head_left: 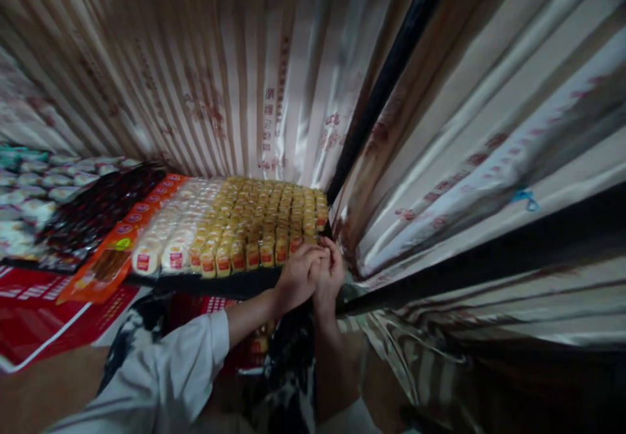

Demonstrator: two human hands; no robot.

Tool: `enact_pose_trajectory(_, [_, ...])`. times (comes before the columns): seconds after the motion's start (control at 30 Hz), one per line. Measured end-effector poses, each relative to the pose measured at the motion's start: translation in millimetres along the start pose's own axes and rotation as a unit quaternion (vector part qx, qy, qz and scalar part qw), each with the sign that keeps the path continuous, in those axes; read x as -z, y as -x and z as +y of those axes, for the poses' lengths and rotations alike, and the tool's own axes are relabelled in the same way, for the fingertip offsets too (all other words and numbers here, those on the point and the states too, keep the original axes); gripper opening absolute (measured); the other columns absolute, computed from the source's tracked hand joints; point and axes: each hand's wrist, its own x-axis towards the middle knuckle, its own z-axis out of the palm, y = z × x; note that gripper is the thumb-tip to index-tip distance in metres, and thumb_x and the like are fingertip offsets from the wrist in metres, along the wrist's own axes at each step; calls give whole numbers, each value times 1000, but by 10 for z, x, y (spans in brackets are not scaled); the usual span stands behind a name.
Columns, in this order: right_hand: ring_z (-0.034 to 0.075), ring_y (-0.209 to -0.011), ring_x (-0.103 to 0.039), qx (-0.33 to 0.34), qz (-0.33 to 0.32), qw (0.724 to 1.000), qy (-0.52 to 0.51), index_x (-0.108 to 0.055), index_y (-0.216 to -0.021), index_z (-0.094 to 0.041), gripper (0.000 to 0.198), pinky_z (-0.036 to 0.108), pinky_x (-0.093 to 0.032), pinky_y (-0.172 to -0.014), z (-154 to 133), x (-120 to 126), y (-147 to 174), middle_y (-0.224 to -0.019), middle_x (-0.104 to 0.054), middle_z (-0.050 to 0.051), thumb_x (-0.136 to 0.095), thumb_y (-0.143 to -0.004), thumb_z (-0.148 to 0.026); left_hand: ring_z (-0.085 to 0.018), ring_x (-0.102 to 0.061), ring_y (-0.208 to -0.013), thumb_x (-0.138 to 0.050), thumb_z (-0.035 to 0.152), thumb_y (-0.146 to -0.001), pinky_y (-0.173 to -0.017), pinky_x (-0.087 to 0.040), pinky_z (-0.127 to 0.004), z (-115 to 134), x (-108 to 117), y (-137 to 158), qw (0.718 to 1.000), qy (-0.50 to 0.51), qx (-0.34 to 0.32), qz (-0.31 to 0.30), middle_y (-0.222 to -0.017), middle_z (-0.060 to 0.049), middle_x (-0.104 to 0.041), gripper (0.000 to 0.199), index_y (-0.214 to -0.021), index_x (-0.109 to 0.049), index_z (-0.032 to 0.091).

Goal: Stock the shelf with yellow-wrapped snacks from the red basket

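Observation:
My left hand (295, 279) and my right hand (328, 281) meet at the near right corner of a dark display tray (195, 284). Their fingers are curled and pressed together, and whatever lies between them is hidden. Just beyond and to the left of my hands stand close rows of small yellow wrapped packs (259, 219) with red labels. White wrapped packs (171, 232) line up left of those.
Farther left lie an orange snack packet (115, 251), dark glossy packs (98, 216) and pale wrapped items (34, 186). Striped plastic sheeting (235, 82) hangs behind the tray. A dark pole (386, 82) rises at the corner, with more sheeting to the right.

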Motion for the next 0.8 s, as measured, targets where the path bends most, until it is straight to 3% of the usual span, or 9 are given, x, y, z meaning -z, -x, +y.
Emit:
enact_pose_trajectory(0.1, [21,-99,-61,0,-69,998,12,-57,-113,-17,38,35,-46,-88,-146,12,517,-113,-63,12,-41,-85,-36,-17,-52,-109,-35,16,-88,-98,-42,-31,54,207,506,999,24,32,0,-111,-8,-59,30,-102,-60,21])
enact_pose_trajectory(0.23, [23,-96,-61,16,-213,974,74,-64,-103,-21,34,38,-46,-88,-50,-35,1199,-103,-66,8,-39,-83,-34,-17,-56,-99,-36,18,-87,-89,-46,-31,-39,428,1266,986,9,166,27,-104,-9,-60,26,-98,-60,21])
enact_pose_trajectory(0.33, [23,-95,-61,-14,-329,939,97,-66,-97,-23,31,36,-46,-89,202,-133,1598,-98,-68,7,-43,-77,-24,-17,-57,-98,-35,15,-85,-89,-46,-31,-268,544,1771,968,-5,250,17,-100,-7,-62,27,-94,-60,21])
enact_pose_trajectory(0.43, [23,-97,-62,-62,-424,892,146,-67,-94,-23,29,36,-44,-91,477,-274,1842,-99,-69,8,-45,-76,-18,-15,-60,-90,-41,7,-77,-85,-48,-28,-583,616,2102,922,-37,386,-23,-90,-3,-65,24,-83,-60,20])
enact_pose_trajectory(0.57, [26,-94,-63,-115,-478,849,194,-68,-85,-20,21,38,-44,-88,735,-519,1929,-95,-70,11,-51,-74,-16,-12,-63,-86,-42,-1,-71,-76,-50,-23,-1002,629,2211,855,-39,513,-68,-87,2,-68,29,-79,-60,21])
enact_pose_trajectory(0.67, [23,-88,-64,-169,-484,845,153,-68,-77,-20,13,35,-46,-84,858,-730,1894,-86,-71,6,-56,-72,-17,-11,-65,-81,-42,0,-75,-69,-49,-20,-1281,589,2121,815,-32,573,-76,-87,0,-70,28,-84,-62,18])
enact_pose_trajectory(0.8, [21,-89,-63,-197,-468,851,134,-68,-78,-19,9,35,-47,-83,979,-957,1840,-84,-70,3,-60,-78,-24,-14,-66,-87,-44,4,-82,-70,-48,-20,-1639,529,1980,793,-55,600,-90,-91,-7,-70,22,-89,-63,12])
